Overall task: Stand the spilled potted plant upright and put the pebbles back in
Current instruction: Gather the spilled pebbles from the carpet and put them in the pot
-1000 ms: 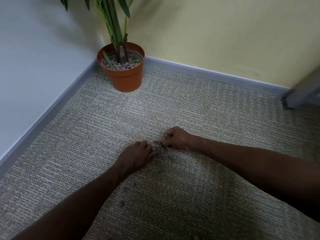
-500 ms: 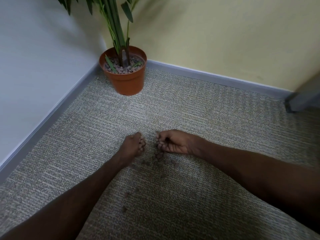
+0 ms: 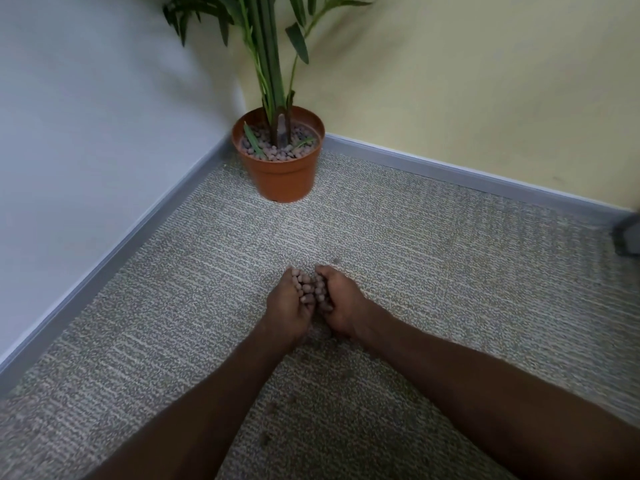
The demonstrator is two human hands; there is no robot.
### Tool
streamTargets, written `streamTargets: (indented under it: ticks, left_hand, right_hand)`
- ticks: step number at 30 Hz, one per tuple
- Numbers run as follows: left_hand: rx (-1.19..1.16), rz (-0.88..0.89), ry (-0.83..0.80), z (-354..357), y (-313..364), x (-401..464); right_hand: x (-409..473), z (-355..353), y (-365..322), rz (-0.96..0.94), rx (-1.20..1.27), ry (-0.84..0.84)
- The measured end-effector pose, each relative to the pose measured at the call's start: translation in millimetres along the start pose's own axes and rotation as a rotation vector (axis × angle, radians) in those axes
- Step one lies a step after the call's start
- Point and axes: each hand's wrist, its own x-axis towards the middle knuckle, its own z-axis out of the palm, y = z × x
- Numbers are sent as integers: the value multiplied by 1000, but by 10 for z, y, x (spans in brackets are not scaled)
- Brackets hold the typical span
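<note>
The terracotta pot (image 3: 282, 178) stands upright in the corner of the room, with green stems rising from it and grey-pink pebbles filling its top. On the carpet in front of it, my left hand (image 3: 287, 306) and my right hand (image 3: 341, 306) are pressed side by side, cupped together. A heap of pebbles (image 3: 310, 289) lies between the two palms, held by both. The hands sit roughly a pot's height nearer to me than the pot. A few stray pebbles (image 3: 268, 438) remain on the carpet between my forearms.
The grey-blue wall and its skirting board (image 3: 114, 251) run along the left. The yellow wall with its skirting (image 3: 485, 178) closes the back. A dark furniture foot (image 3: 627, 237) stands at the right edge. Patterned carpet covers the floor.
The hands, which were scraping pebbles on the carpet and then slightly apart, have closed together and now cup a heap of pebbles. The view has shifted so the pot sits nearer the centre.
</note>
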Motion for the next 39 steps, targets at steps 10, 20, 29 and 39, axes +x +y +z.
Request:
streamTargets:
  ticks: [10,20,29,39]
  left_hand:
    - [-46,9,-52,116,174,101]
    - [-96,2,-109,195,529,139]
    - [-278,90,-124,842,1249,77]
    - [62,193,-72,1709,1814,-200]
  right_hand:
    - [130,80,-217,40,52,-63]
    - [193,290,-504,88,122,-252]
    - [132,797,-1278,-104,284,-241]
    - [36,1578,-2168,-217,347,-188]
